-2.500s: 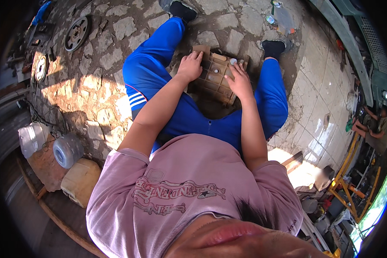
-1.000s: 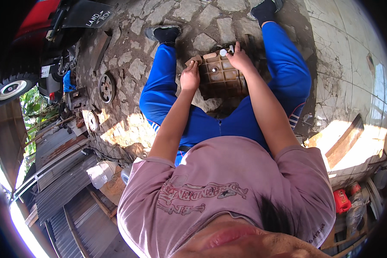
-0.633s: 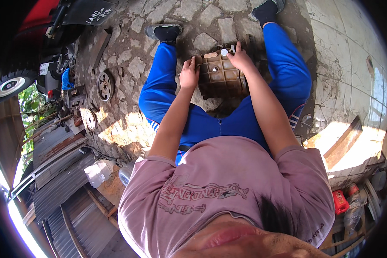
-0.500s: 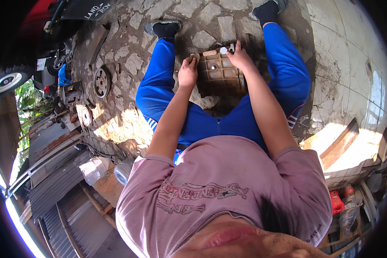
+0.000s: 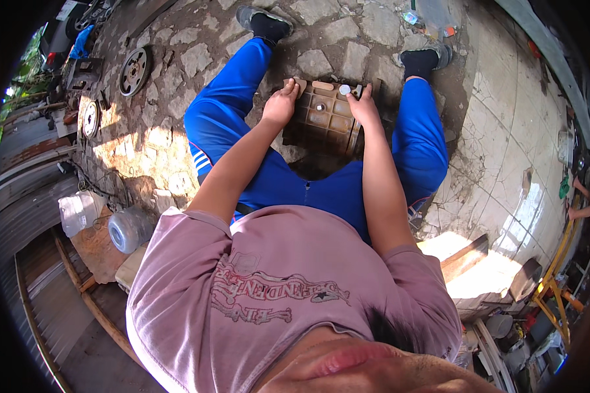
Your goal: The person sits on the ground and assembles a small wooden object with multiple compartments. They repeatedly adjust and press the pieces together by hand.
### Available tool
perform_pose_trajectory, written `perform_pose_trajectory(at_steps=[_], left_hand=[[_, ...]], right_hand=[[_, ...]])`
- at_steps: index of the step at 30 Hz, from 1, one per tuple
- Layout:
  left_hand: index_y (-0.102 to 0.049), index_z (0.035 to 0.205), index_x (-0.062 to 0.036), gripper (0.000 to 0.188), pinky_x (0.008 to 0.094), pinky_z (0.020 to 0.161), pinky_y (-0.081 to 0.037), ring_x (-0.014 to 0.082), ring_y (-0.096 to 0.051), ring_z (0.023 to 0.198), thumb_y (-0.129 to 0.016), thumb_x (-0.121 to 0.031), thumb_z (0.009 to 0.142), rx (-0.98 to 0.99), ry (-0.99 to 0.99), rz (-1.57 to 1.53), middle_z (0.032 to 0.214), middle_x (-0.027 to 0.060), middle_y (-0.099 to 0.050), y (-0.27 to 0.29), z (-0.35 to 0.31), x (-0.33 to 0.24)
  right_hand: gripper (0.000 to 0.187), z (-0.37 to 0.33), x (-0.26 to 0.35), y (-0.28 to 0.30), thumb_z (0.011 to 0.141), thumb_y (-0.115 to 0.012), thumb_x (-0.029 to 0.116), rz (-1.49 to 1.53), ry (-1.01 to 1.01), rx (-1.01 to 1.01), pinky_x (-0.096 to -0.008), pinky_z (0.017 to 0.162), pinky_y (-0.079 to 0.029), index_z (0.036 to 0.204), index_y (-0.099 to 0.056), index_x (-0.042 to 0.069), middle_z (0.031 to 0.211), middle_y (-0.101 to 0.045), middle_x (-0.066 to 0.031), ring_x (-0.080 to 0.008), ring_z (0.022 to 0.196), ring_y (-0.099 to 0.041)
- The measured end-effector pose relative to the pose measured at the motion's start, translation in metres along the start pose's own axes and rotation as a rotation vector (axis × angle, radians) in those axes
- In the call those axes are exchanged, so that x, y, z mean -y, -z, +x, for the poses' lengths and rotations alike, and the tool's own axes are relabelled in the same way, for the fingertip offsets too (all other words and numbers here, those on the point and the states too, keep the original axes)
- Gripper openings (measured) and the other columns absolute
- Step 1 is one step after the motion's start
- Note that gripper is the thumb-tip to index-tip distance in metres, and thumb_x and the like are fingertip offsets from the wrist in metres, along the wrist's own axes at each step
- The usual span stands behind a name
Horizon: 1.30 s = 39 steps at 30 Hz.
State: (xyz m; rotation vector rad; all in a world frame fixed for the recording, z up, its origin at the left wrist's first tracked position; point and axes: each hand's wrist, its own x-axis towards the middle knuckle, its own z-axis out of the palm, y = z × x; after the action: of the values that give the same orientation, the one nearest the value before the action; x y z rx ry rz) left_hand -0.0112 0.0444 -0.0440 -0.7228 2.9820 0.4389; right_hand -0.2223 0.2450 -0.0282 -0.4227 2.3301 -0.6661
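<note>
A brown, ribbed metal gearbox casing [image 5: 316, 126] stands on the ground between my spread legs. My left hand [image 5: 282, 105] grips its far left corner, with the fingers bent over the edge. At the far right corner my right hand [image 5: 365, 108] clasps the rim, the thumb beside a pale round plug [image 5: 345, 90] on the top. A bolt head [image 5: 320, 107] sits in the middle of the ribbed face. The casing's underside and the undersides of my fingers are hidden.
Uneven stone paving [image 5: 196, 60] surrounds my feet; cracked tiles [image 5: 498, 150] lie to the right. Two wheel-like discs [image 5: 135, 72] rest at the left. Clear plastic containers [image 5: 128, 230] stand lower left. Another person's arm [image 5: 580, 212] shows at the right edge, near a yellow frame [image 5: 557, 275].
My view has swung rightward, bringing in more of the right side and another person's arm. Both hands stay on the casing, which shows no clear movement over the ground.
</note>
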Motion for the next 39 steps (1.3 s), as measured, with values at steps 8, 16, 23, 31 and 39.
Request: perform_pose_trajectory(at_steps=[8, 16, 23, 31, 39], left_hand=[[-0.058, 0.149, -0.005, 0.049, 0.0431, 0.116, -0.046, 0.0277, -0.056, 0.143, -0.049, -0.011, 0.101, -0.131, -0.059, 0.022, 0.166, 0.0129, -0.047, -0.011, 0.002, 0.014], [-0.053, 0.152, -0.0014, 0.052, 0.0444, 0.117, -0.045, 0.0294, -0.055, 0.143, -0.05, -0.012, 0.101, -0.122, -0.048, 0.05, 0.168, 0.016, -0.042, -0.006, 0.001, 0.007], [-0.051, 0.156, -0.0065, 0.053, 0.0472, 0.119, -0.041, 0.0242, -0.049, 0.15, -0.045, -0.017, 0.104, -0.081, -0.031, 0.143, 0.171, 0.0112, -0.04, 0.003, 0.005, 0.004], [-0.046, 0.159, -0.0087, 0.056, 0.0501, 0.121, -0.039, 0.0231, -0.046, 0.153, -0.045, -0.017, 0.104, -0.03, -0.014, 0.152, 0.174, 0.0077, -0.035, 0.004, 0.002, -0.001], [-0.043, 0.162, -0.0109, 0.057, 0.0509, 0.122, -0.038, 0.0232, -0.042, 0.155, -0.047, -0.019, 0.105, 0.041, 0.021, 0.134, 0.176, 0.0061, -0.031, 0.006, -0.002, -0.005]], right_hand=[[0.106, 0.003, -0.001, -0.005, 0.097, -0.065, 0.055, 0.042, 0.018, -0.02, -0.0506, 0.119, -0.043, 0.17, -0.007, 0.004, 0.157, -0.045, -0.0376, -0.0487, 0.143, -0.051], [0.105, -0.004, 0.003, -0.006, 0.098, -0.064, 0.054, 0.047, 0.039, -0.029, -0.0509, 0.118, -0.043, 0.17, -0.008, 0.004, 0.156, -0.046, -0.0381, -0.0492, 0.143, -0.051], [0.104, -0.004, 0.004, -0.004, 0.098, -0.064, 0.053, 0.036, 0.02, -0.025, -0.0508, 0.118, -0.044, 0.17, -0.008, 0.003, 0.155, -0.047, -0.0385, -0.0496, 0.142, -0.052], [0.104, -0.002, 0.002, -0.001, 0.097, -0.065, 0.054, 0.069, -0.001, 0.005, -0.0516, 0.117, -0.045, 0.17, -0.01, 0.004, 0.154, -0.047, -0.0385, -0.0501, 0.14, -0.053], [0.105, -0.001, -0.001, -0.002, 0.097, -0.064, 0.055, 0.048, 0.015, -0.013, -0.0519, 0.117, -0.045, 0.171, -0.008, 0.006, 0.155, -0.046, -0.0384, -0.0499, 0.14, -0.053]])
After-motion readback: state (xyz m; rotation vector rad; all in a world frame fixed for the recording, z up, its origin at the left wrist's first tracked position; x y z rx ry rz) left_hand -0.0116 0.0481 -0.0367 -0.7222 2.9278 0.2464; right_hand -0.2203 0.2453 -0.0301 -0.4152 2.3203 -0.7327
